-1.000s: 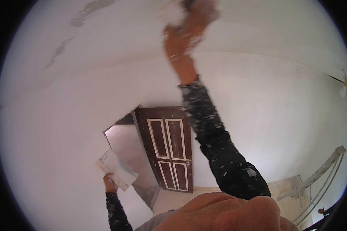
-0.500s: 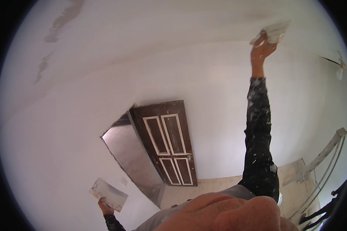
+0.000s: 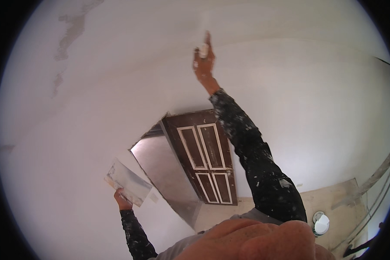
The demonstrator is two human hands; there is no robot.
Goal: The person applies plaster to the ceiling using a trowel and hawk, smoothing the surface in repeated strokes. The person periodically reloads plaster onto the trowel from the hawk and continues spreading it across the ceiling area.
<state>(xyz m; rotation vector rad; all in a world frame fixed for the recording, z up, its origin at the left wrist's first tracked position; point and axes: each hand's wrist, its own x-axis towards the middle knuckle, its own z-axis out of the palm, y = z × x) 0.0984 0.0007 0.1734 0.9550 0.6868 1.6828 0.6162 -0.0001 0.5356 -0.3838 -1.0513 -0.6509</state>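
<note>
My right hand is raised high on a paint-spotted black sleeve, close to the white plastered surface. Its fingers are closed round the pale handle of a putty knife; the blade is hardly visible here, edge-on or blurred. At the lower left my left hand grips the edge of a flat rectangular metal plastering trowel, smeared with filler along one side. The trowel is tilted in front of the wall. Overhead, the smooth surface carries brownish bare patches at the upper left.
A brown panelled door stands open beside a rough-edged doorway. On the floor at lower right is a white bucket. Farther right are a slanting beam and a dark limb of another person.
My right hand has swept left with the putty knife, from the upper right to above the door. My left hand and its trowel are slightly higher in the view. The bucket has come into sight.
</note>
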